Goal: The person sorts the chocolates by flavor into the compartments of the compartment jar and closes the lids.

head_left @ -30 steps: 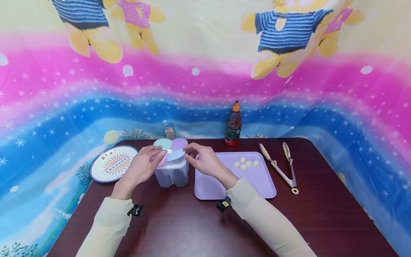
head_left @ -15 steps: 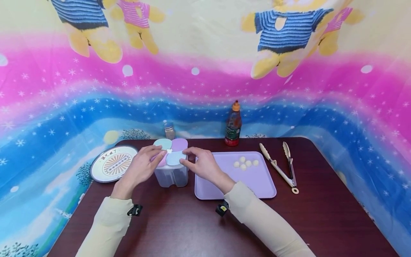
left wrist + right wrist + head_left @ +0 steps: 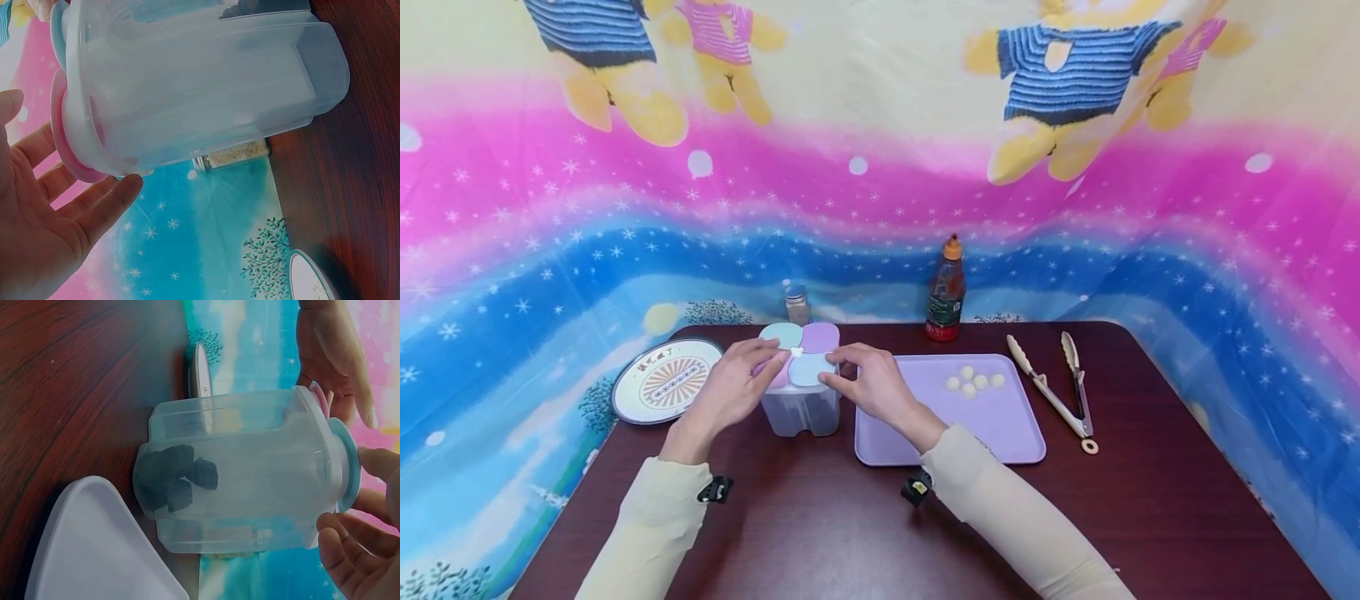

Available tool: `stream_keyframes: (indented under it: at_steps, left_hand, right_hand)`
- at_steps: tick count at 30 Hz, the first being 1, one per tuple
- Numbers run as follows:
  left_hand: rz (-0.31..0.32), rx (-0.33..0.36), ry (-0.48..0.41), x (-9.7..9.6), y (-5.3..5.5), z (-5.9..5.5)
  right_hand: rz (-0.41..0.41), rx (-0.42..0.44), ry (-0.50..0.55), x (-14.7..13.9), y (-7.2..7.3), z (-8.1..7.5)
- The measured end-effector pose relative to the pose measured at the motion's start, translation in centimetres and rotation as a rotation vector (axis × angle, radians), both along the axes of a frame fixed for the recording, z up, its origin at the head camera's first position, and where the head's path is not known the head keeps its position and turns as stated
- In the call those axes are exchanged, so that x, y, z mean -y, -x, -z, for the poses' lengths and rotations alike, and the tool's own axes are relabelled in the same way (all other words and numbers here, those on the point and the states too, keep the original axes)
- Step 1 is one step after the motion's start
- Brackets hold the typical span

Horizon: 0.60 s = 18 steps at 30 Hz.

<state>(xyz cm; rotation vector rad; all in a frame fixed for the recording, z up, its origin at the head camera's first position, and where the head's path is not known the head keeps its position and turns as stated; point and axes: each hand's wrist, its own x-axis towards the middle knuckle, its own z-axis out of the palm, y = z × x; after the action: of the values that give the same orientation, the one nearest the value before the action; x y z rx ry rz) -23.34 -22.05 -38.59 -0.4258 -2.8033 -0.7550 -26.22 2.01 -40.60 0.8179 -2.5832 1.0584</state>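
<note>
— Blue lid (image 3: 811, 370) has come down: tilted up a sec ago, flat now. What've you got?
— My R hand (image 3: 880, 385) has thumb + finger pinching its right edge. My L hand (image 3: 726, 400) grips nothing, fingers fairly straight, touching the pink lid (image 3: 59, 125).
— Box (image 3: 801, 415) location?
— Upright on the table (image 3: 820, 533) b/w my hands, just L of the tray (image 3: 985, 425).
— How'll it handle?
— Prob. light: thin cloudy plastic, stiff, a bit slick. Dark chunks (image 3: 164, 472) sit low in one section, so I'd expect some wt. down there. I'd take the lid by its outer rim, the box by opposite walls, w/o squeezing hard b/c it might crack.
— Farther out?
— White balls (image 3: 981, 382) on the tray, tongs (image 3: 1060, 408) R, plate (image 3: 632, 392) L; then sauce bottle (image 3: 944, 304) + small jar (image 3: 797, 310) at the back.
</note>
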Motion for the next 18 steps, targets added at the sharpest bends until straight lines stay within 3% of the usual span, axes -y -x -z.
stream_keyframes:
  at_steps: [18]
  left_hand:
    - [0.000,-0.010,0.010,-0.13,0.01,-0.06]
  right_hand:
    - [0.035,0.002,-0.017,-0.19,-0.33,0.35]
